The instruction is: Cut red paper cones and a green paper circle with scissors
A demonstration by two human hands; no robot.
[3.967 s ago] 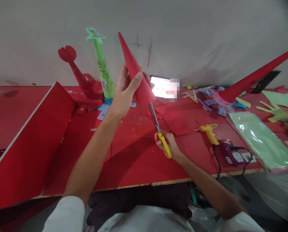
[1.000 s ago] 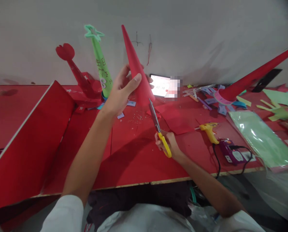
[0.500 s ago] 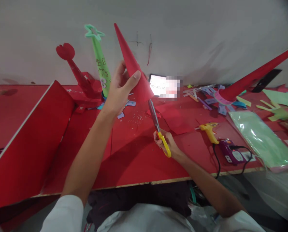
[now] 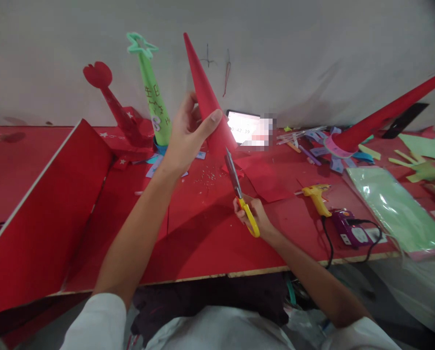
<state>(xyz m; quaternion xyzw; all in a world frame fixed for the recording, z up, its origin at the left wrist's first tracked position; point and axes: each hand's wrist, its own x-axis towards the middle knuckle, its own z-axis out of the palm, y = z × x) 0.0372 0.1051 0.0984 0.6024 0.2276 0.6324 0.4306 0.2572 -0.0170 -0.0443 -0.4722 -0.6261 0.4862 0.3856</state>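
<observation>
Green cone stands on surface. Left hand pinches red cone, tilted, raised above surface. Scissors: tips at red cone's lower rim; right hand gripping handles. Glue gun lies further right.

The paper cone sits in the left hand, above the table. The scissors sit in the right hand, tips forward at the cone's rim; contact cannot be confirmed. Behind and right of the left hand: phone. Left of the left hand: partition. Right of the right hand, in order: glue gun, power socket, plastic packet.
</observation>
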